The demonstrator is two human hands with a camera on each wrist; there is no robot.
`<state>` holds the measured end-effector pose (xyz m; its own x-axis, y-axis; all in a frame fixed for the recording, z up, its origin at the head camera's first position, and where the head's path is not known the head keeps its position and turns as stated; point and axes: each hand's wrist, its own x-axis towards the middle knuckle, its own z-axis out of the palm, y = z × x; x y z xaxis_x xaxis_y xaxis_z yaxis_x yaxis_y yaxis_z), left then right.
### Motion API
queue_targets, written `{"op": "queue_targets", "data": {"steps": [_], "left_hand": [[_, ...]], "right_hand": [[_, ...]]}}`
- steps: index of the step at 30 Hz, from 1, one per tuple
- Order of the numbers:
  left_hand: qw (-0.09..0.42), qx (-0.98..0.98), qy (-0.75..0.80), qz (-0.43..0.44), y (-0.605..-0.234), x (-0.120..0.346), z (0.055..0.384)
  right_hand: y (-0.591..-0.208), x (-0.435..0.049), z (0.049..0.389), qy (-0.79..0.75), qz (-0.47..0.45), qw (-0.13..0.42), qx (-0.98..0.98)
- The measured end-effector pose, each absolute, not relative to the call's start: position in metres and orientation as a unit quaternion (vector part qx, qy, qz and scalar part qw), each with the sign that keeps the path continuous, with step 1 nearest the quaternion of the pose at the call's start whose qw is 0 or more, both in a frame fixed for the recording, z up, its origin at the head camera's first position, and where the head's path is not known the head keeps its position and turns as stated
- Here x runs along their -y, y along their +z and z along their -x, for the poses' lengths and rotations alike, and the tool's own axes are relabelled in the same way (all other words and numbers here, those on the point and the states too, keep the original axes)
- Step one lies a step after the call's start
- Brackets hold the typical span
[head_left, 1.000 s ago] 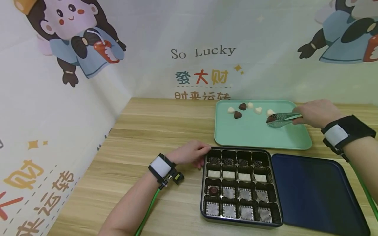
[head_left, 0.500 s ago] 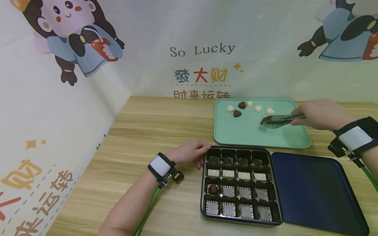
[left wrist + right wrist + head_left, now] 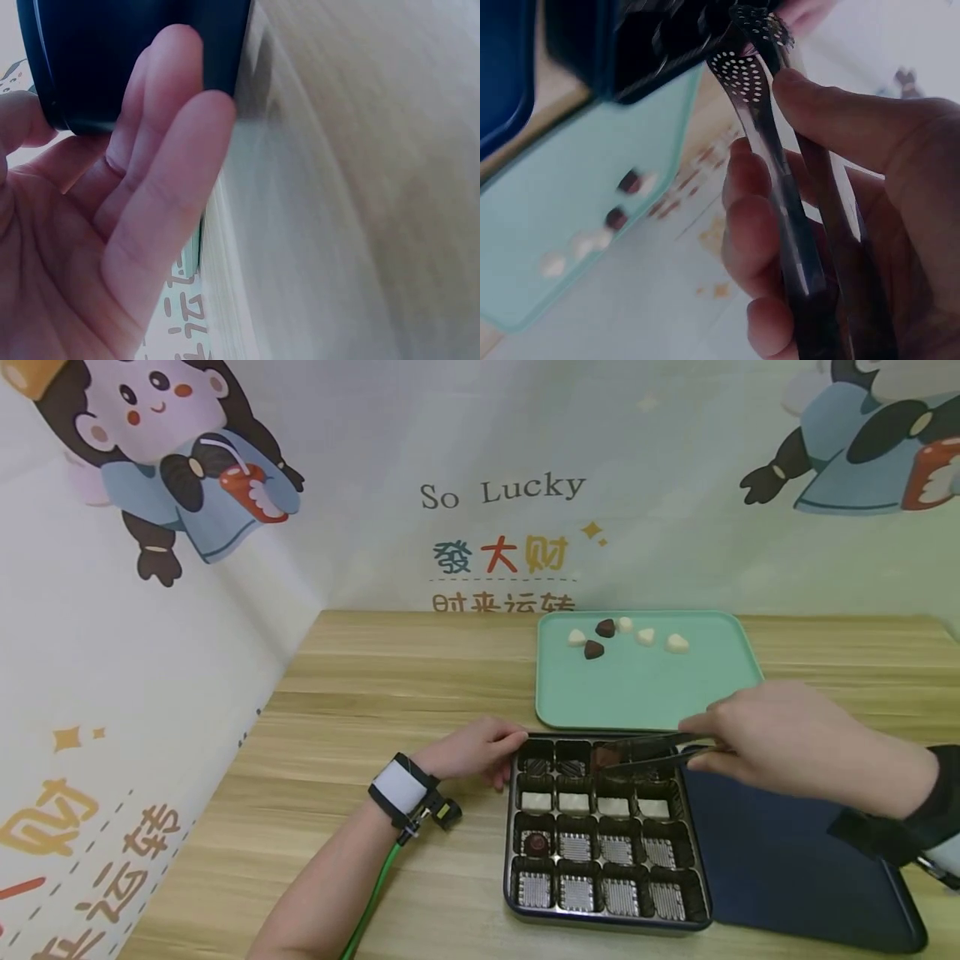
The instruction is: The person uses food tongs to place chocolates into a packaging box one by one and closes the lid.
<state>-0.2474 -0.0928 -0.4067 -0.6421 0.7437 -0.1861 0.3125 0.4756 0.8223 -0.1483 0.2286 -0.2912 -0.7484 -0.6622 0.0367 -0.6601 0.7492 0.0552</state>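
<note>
My right hand point(image 3: 795, 747) grips perforated metal tongs point(image 3: 784, 180). Between their tips a dark chocolate point(image 3: 604, 757) shows, over the far row of a divided box point(image 3: 611, 925), at about its third compartment; whether it touches the bottom I cannot tell. That row also has dark striped pieces, the second row white chocolates point(image 3: 574, 802), and the third row one round dark chocolate point(image 3: 536, 843) at the left. At the box's far left corner my left hand point(image 3: 472, 750) holds on, thumb at the rim; in the left wrist view its fingers point(image 3: 176, 180) lie along the side wall.
Behind the box lies a green tray point(image 3: 622, 697) with several white and dark chocolates point(image 3: 594, 649) near its far edge. A dark blue lid point(image 3: 795, 877) lies against the box's right side. A printed cloth point(image 3: 495, 443) hangs behind the wooden table point(image 3: 405, 685).
My right hand has brought the tongs with the dark chocolate from the tray, toward me and left, over the box. My left hand has stayed at the corner.
</note>
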Motion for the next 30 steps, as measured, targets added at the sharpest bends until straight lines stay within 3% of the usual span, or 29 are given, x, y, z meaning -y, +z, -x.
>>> {"op": "queue_targets", "data": {"steps": [13, 30], "left_hand": [[0.272, -0.817, 0.397, -0.32, -0.404, 0.093, 0.245], [0.27, -0.818, 0.392, -0.322, -0.401, 0.092, 0.246]], "right_hand": [[-0.304, -0.177, 0.119, -0.057, -0.397, -0.028, 0.916], [-0.298, -0.099, 0.117, -0.23, -0.433, 0.105, 0.865]]}}
